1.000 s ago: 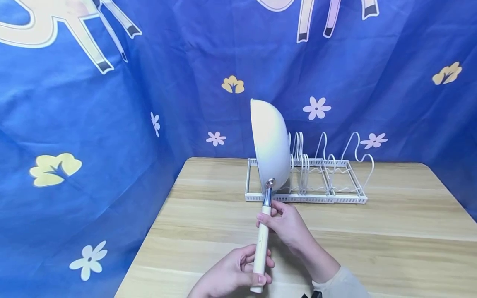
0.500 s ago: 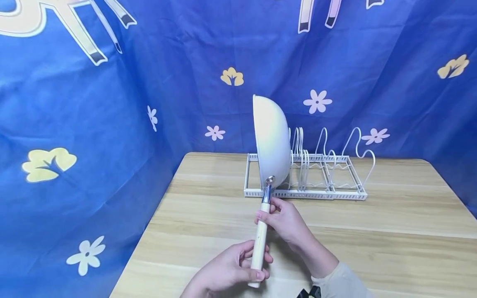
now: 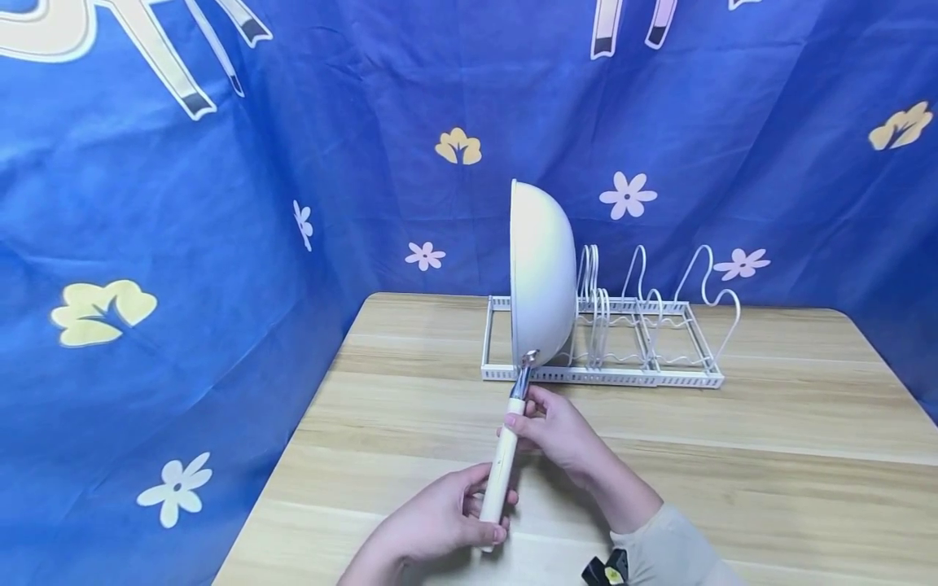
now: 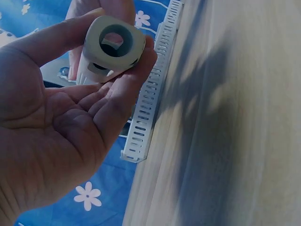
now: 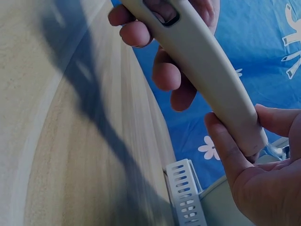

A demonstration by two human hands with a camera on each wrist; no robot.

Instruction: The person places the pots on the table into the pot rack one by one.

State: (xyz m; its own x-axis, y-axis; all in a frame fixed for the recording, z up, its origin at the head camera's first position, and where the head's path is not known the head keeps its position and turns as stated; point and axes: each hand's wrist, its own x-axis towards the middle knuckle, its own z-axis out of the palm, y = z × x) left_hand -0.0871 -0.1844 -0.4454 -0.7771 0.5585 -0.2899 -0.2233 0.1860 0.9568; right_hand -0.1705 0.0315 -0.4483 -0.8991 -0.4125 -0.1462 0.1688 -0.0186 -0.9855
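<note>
A white wok [image 3: 544, 273] stands on its edge at the left part of a white wire rack [image 3: 608, 376], its rounded outside facing right. Its cream handle [image 3: 500, 472] slants down toward the front of the table, joined by a shiny metal neck [image 3: 521, 381]. My left hand [image 3: 447, 517] holds the handle's end between thumb and fingers; the hollow end of the handle [image 4: 115, 44] shows in the left wrist view. With thumb and fingers my right hand [image 3: 560, 435] pinches the handle near the neck, also seen in the right wrist view.
Several upright wire dividers [image 3: 597, 325] rise from the rack, right of the wok, with curved ones [image 3: 721, 317] at the right end. A wooden table [image 3: 791, 456] lies beneath. Blue patterned cloth [image 3: 366, 163] hangs behind and at the left.
The wok has turned a little and shifted slightly right on the rack, while the handle's end has swung left. Both hands keep their hold; the left has moved left with the handle.
</note>
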